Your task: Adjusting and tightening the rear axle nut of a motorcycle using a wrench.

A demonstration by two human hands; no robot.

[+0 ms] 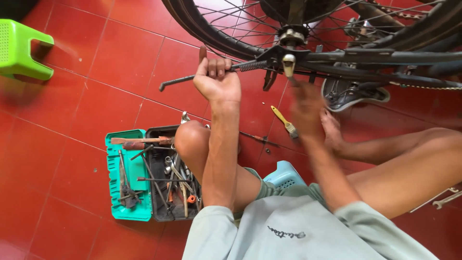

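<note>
Up front, the left hand (217,79) has all its fingers (214,66) curled tight round the kickstand (192,78), thumb up, near where the one spring (253,65) joins the bracket below the wheel (226,29). The stand juts left over the red floor (96,62). The right hand (305,108) is blurred just under the axle nut (288,61); how far its fingers open, I cannot tell. One yellow brush (285,122) lies by the bare foot (332,132). One open toolbox (126,185), full of tools, sits beside the left knee. One green stool (21,50) stands far left; two wrenches (445,198) lie at the right edge.
</note>
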